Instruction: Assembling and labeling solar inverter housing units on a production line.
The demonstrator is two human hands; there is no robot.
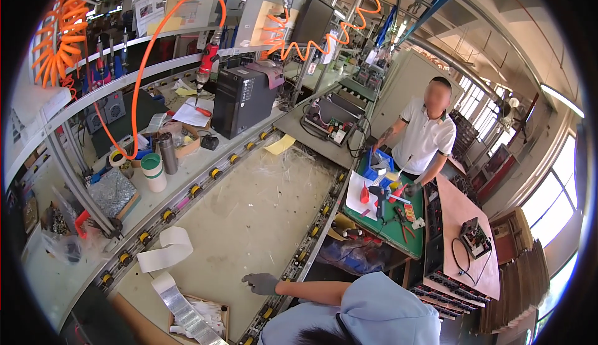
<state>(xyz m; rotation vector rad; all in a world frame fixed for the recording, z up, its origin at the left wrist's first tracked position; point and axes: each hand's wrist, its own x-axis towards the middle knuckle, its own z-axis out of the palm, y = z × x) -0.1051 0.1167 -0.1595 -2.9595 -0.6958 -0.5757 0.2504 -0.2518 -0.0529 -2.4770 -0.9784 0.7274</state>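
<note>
The wearer's own hands are out of view, so their grip cannot be told; a co-worker's grey-gloved hand [260, 283] rests released on the conveyor bed [249, 220], right of the near cardboard tray [215, 311] and its silver strip [184, 311], presumably kept within reach
</note>
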